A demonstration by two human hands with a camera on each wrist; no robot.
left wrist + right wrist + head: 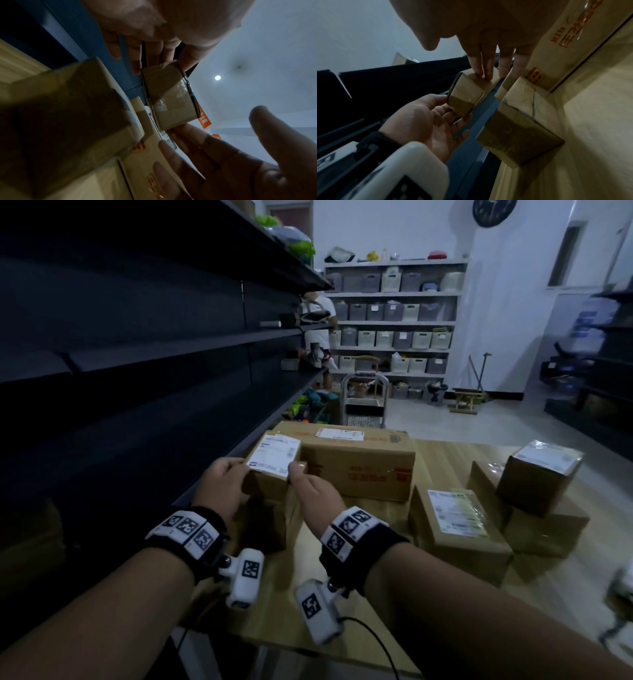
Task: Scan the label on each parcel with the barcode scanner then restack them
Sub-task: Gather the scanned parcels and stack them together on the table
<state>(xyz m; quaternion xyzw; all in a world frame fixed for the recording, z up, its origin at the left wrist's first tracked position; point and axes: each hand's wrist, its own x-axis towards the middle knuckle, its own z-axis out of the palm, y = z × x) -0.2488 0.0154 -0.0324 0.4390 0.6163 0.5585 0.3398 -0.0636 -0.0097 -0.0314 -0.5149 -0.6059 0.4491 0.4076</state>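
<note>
- Parcel, a small cardboard box, sat left of centre in the head frame, held in the air between both hands with its white shipping label facing up.
- The left hand gripped the box's left end, thumb on the top edge and fingers under and along the side.
- The right hand gripped the right end, thumb at the label's corner; in the right wrist view its straight fingers pressed on the side of the box.
- In the left wrist view the small box appeared mid-frame, clear tape across its brown face, between the two hands and apart from the boxes beneath.
- Just below it, another brown box stood on the wooden table.
- Behind it, at centre frame, lay a large carton with red print and its own label.
- To the right, a flat labelled box lay beside a stack of two more boxes at the right edge.
- Dark shelving filled the upper left of the frame.
</note>
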